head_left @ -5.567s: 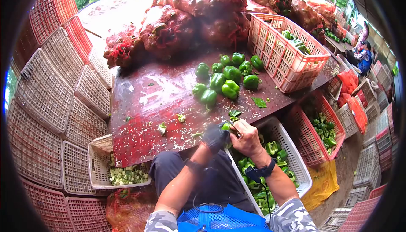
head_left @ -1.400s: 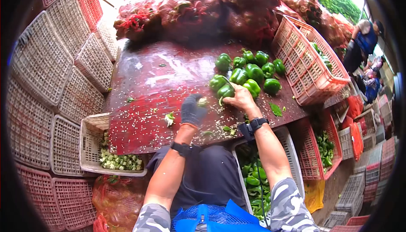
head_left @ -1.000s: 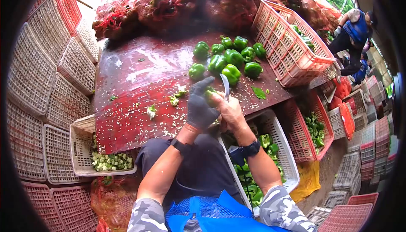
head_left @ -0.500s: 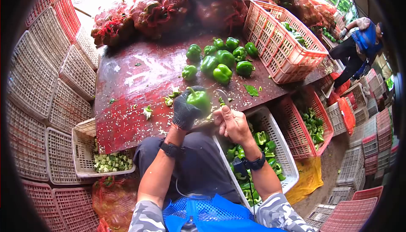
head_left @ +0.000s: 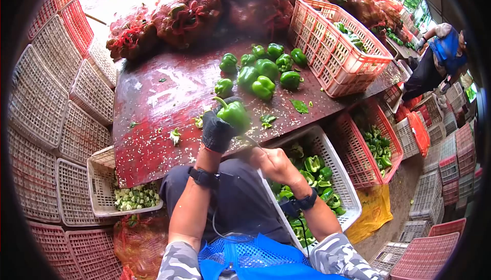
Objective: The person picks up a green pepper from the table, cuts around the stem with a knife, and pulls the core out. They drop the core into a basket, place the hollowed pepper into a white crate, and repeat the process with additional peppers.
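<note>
A whole green bell pepper point(head_left: 234, 115) is gripped in my left hand point(head_left: 216, 133), which wears a dark glove; the curved stem points up and to the left. My bare right hand point(head_left: 279, 165) is closed around a small curved knife point(head_left: 254, 142), its thin blade close below the pepper and blurred. Beyond my hands, a cluster of whole green bell peppers point(head_left: 263, 87) lies on the red table point(head_left: 148, 116). Pale seeds and green scraps point(head_left: 175, 137) are strewn over the tabletop. Below my right forearm, a white crate point(head_left: 350, 213) contains cut green pepper pieces point(head_left: 313, 163).
A pink crate point(head_left: 337, 70) holding peppers stands on the table's right side, with full mesh sacks point(head_left: 186, 14) behind. A white crate of pepper cores point(head_left: 135, 198) is at lower left. A red crate point(head_left: 355, 162) sits right. Stacked crates point(head_left: 38, 96) line the left; another person point(head_left: 442, 50) stands far right.
The knife has swung down and left from beside the pepper to just below it, as my right hand turned over. The pepper has shifted slightly left and up.
</note>
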### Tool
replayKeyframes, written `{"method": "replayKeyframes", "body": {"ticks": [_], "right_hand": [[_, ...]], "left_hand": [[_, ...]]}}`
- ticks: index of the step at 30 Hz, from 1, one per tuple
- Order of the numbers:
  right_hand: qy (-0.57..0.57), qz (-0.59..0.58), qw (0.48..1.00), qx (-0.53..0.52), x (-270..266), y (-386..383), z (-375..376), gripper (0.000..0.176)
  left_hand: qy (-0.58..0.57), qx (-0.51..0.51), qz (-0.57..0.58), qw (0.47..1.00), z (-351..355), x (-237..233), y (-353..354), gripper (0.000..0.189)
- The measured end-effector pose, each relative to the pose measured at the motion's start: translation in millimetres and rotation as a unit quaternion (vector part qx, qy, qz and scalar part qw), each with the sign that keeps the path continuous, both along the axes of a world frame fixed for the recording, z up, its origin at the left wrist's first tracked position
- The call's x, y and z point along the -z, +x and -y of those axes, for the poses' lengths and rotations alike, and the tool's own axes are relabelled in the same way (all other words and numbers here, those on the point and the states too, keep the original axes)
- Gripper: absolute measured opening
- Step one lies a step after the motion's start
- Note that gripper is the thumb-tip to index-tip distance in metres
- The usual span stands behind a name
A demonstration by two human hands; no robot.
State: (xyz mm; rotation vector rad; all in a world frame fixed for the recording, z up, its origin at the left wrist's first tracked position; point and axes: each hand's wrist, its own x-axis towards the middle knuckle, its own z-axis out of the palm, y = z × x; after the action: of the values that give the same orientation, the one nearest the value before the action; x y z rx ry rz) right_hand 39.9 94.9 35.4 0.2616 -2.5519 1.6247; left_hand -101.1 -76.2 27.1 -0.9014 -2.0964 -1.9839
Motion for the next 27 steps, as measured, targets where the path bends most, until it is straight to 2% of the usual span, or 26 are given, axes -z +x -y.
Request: {"method": "replayKeyframes", "body": {"ticks": [2,4,6,8,9,10,11,12,14,15,16,18,19,20,22,23,25,27], "right_hand": [[-0.075,0.164,0.984,0.013,2.7,6.5,-17.3,0.048],[-0.133,0.085,0.985,0.067,-12.3,3.7,-23.1,0.047],[-0.123,0.03,0.988,0.092,-40.9,-8.6,-14.6,0.051],[-0.214,0.001,0.975,0.065,-24.0,-25.9,-0.7,0.055],[-0.178,-0.075,0.98,0.056,-21.4,-36.5,7.4,0.057],[-0.232,0.015,0.97,0.065,-22.6,-30.9,9.6,0.058],[-0.255,0.017,0.965,0.061,-21.7,-30.7,11.3,0.057],[-0.279,0.02,0.958,0.057,-20.8,-31.6,12.5,0.056],[-0.306,0.0,0.951,0.044,-18.5,-32.6,15.9,0.058],[-0.333,-0.021,0.942,0.034,-16.9,-31.7,17.2,0.06],[-0.334,-0.021,0.942,0.036,-13.7,-31.8,15.5,0.06],[-0.257,-0.044,0.964,0.059,-11.2,-34.7,9.6,0.067],[-0.3,-0.042,0.951,0.059,-12.3,-34.6,10.7,0.068],[-0.299,-0.042,0.951,0.058,-15.3,-34.9,9.5,0.068],[-0.177,-0.077,0.978,0.08,-19.9,-35.5,6.1,0.058],[-0.177,-0.077,0.978,0.08,-21.9,-36.2,6.9,0.058],[-0.063,-0.129,0.984,0.105,-23.6,-36.0,9.8,0.048],[-0.105,-0.115,0.983,0.099,-16.6,-37.1,11.7,0.045]], "left_hand": [[0.024,0.057,0.027,0.998,9.4,-1.1,-1.7,0.034],[-0.021,0.058,0.04,0.997,9.0,-8.7,2.4,0.032],[0.009,0.151,0.106,0.983,2.9,-9.9,6.0,0.032],[0.002,0.155,0.07,0.985,-7.8,-19.3,15.3,0.034],[-0.017,0.119,0.011,0.993,-11.7,-20.1,16.2,0.037],[-0.035,0.08,-0.046,0.995,-13.7,-20.3,16.6,0.039],[0.083,0.086,0.11,0.987,-16.6,1.1,10.6,0.043],[0.084,0.085,0.11,0.987,-17.3,-0.8,12.0,0.043],[0.08,-0.049,0.129,0.987,-18.1,-4.0,15.6,0.044],[0.075,-0.067,0.107,0.989,-17.2,-5.0,18.6,0.029],[0.074,-0.066,0.107,0.989,-16.0,-6.8,20.7,0.029],[-0.03,-0.095,0.0,0.995,-13.7,-10.5,23.6,0.032],[-0.019,-0.074,-0.016,0.997,-12.3,-7.3,24.5,0.032],[-0.018,-0.075,-0.015,0.997,-12.2,-5.6,28.6,0.032],[-0.031,-0.042,0.036,0.998,-18.3,-20.1,44.7,0.037],[-0.018,-0.07,0.066,0.995,-23.8,-13.7,48.1,0.042],[0.003,-0.085,0.088,0.992,-34.2,-16.2,61.0,0.044],[0.028,-0.099,0.111,0.988,-35.9,-19.1,64.3,0.044]]}}
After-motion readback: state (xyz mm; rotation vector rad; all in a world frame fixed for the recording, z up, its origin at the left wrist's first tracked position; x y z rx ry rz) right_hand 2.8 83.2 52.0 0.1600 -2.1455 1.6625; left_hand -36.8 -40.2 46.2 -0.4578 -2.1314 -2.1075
